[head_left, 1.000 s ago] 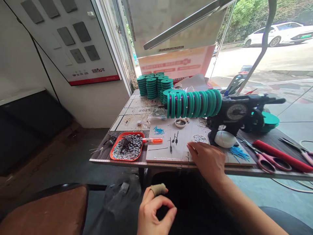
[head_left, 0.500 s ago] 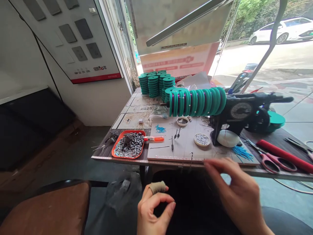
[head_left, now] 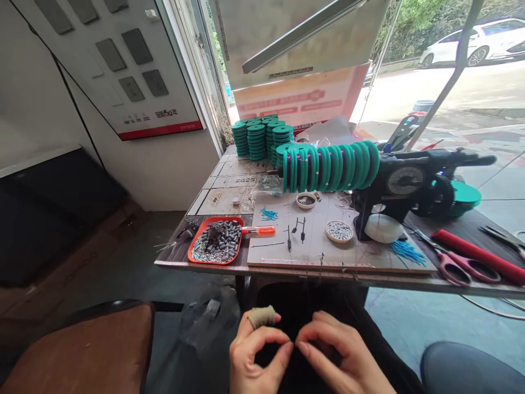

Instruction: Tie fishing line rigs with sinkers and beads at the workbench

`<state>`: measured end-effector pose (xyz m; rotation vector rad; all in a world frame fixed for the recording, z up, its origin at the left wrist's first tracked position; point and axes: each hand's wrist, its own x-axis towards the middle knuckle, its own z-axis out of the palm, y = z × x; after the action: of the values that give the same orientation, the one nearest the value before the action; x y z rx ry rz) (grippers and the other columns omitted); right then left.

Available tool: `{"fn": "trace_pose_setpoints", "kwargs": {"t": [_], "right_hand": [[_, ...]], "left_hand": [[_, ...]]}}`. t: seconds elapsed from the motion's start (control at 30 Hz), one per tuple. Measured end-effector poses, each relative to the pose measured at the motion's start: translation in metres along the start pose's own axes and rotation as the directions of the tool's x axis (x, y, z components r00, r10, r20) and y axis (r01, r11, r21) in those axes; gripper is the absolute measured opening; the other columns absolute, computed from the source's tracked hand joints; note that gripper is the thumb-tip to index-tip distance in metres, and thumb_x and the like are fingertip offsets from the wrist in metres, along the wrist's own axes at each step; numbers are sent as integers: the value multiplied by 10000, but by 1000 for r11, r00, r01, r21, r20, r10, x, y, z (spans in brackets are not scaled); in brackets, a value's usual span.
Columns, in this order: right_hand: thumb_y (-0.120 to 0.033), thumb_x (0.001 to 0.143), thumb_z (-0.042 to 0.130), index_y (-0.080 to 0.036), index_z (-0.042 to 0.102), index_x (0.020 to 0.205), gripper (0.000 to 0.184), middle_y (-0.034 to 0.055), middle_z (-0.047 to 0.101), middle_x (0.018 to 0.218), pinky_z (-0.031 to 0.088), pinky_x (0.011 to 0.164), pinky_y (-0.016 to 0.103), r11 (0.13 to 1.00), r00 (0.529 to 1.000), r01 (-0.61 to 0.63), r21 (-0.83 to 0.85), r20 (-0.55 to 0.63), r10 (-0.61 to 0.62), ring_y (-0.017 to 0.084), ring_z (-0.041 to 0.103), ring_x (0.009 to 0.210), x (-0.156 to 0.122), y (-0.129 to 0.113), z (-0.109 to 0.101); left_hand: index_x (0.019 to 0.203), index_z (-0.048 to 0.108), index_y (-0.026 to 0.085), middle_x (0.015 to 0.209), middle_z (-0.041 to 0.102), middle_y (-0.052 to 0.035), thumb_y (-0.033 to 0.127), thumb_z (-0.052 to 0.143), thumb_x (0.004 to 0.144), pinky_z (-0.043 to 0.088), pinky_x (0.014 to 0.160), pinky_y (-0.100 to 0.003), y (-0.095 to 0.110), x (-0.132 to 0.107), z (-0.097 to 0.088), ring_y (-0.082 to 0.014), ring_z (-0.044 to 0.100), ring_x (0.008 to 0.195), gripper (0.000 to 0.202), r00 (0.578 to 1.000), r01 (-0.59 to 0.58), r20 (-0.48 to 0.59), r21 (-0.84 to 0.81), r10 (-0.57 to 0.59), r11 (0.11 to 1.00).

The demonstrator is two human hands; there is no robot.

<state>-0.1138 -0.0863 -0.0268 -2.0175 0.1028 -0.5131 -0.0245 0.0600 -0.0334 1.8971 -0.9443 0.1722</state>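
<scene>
My left hand (head_left: 258,350) is held low in front of the table, thumb and forefinger pinched together, with a tan wrap (head_left: 262,317) round one finger. Close beside it, my right hand (head_left: 334,350) also makes a pinch, its fingertips almost meeting the left ones. Whatever lies between the fingertips is too fine to make out. Nearest on the table is a pale board (head_left: 266,257) carrying small dark weights on stems (head_left: 289,241), a dish of white beads (head_left: 339,231), a dish of dark bits (head_left: 306,201) and blue thin strips (head_left: 269,214).
An orange tray (head_left: 190,254) of grey metal cylinders stands at the left, an orange-handled tool (head_left: 260,231) beside it. Green spools (head_left: 328,167) sit on a black winding machine (head_left: 404,186), with stacked green discs (head_left: 256,143) behind. Pink-handled scissors (head_left: 455,268) lie right. A brown chair (head_left: 82,350) stands left.
My right hand has come down and left from near the board's front edge to beside my left hand. The left hand stays almost in place. One small dark weight on the board lies differently.
</scene>
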Motion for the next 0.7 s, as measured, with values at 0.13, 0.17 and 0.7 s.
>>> {"fn": "trace_pose_setpoints", "kwargs": {"t": [0.13, 0.17, 0.7], "right_hand": [[-257, 850, 574, -201, 676, 769, 142, 31, 593, 684, 468, 623, 212, 997, 995, 38, -71, -86, -44, 150, 594, 698, 2, -4, -2], [-226, 849, 555, -187, 662, 748, 152, 31, 577, 672, 456, 580, 203, 997, 996, 52, -57, -69, -55, 137, 575, 654, 3, -5, -2], [-95, 824, 443, -185, 520, 770, 130, 27, 523, 824, 386, 634, 248, 991, 987, 118, -64, -101, -125, 140, 481, 746, -5, 9, 13]], "left_hand": [[725, 651, 225, 897, 634, 23, 248, 670, 750, 493, 764, -162, -9, -2, 1, -81, 595, 858, 38, 997, -75, 15, 42, 74, 996], [731, 650, 227, 902, 629, 24, 249, 669, 753, 490, 772, -162, -10, -2, 2, -80, 591, 868, 37, 997, -81, 16, 46, 81, 996], [790, 627, 203, 983, 569, -19, 83, 642, 741, 429, 831, -235, -2, -3, 4, -141, 477, 985, 131, 967, -254, 12, 172, 256, 952]]}}
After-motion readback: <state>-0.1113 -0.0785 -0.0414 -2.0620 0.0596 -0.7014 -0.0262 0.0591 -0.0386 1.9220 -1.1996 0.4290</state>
